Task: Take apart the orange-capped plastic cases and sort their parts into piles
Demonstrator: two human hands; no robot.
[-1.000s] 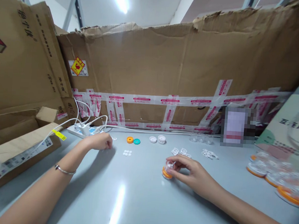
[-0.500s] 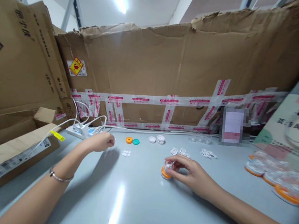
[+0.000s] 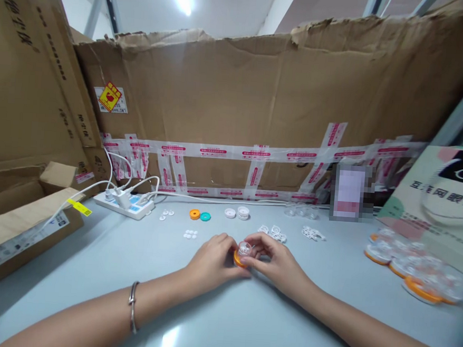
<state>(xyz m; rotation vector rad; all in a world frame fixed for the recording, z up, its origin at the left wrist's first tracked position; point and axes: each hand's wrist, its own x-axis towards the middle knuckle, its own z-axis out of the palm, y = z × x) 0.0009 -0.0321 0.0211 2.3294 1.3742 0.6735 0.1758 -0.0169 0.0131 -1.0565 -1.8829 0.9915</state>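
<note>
In the middle of the table both hands meet at a small round piece with an orange ring base (image 3: 238, 259) and a clear cup-shaped top (image 3: 245, 246). My left hand (image 3: 214, 261) is closed around the orange base from the left, its thumb in front. From the right, the thumb and fingers of my right hand (image 3: 276, 257) pinch the clear top. Small white parts show inside the clear top, too small to name. Behind my right hand lie flat white cut-out parts (image 3: 274, 233). Several white discs (image 3: 190, 234) lie beyond my left hand.
Orange (image 3: 194, 214) and teal rings (image 3: 205, 216), white round parts (image 3: 243, 213) and clear cups (image 3: 301, 210) line the back. Finished-looking orange-and-clear pieces (image 3: 421, 290) cluster at right. A power strip (image 3: 126, 206) and an open carton (image 3: 25, 228) stand left; a cardboard wall (image 3: 221, 99) closes the back.
My left hand has come from beside the power strip to the round piece and taken hold of its base. The piece and my right hand have shifted slightly left. The view has turned a little.
</note>
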